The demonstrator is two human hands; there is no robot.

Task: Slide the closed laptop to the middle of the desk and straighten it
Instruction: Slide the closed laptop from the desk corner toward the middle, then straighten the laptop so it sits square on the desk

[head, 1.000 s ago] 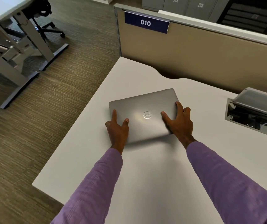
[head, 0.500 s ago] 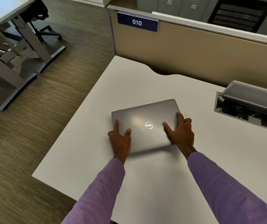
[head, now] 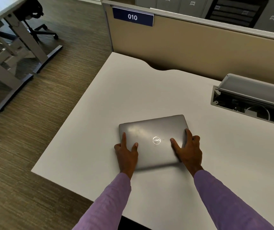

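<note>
A closed grey laptop with a round logo lies flat on the white desk, slightly turned so its right side sits farther back. My left hand grips its near left corner, thumb on the lid. My right hand holds its near right edge, thumb on the lid and fingers wrapped around the side. Both purple sleeves reach in from the bottom.
An open cable tray with a raised grey lid is set into the desk at the right. A tan partition with a blue "010" sign runs behind the desk. The desk's left edge drops to carpet; another desk frame stands far left.
The laptop has slid toward me and a little to the right across the desk, with both hands still holding its near corners.
</note>
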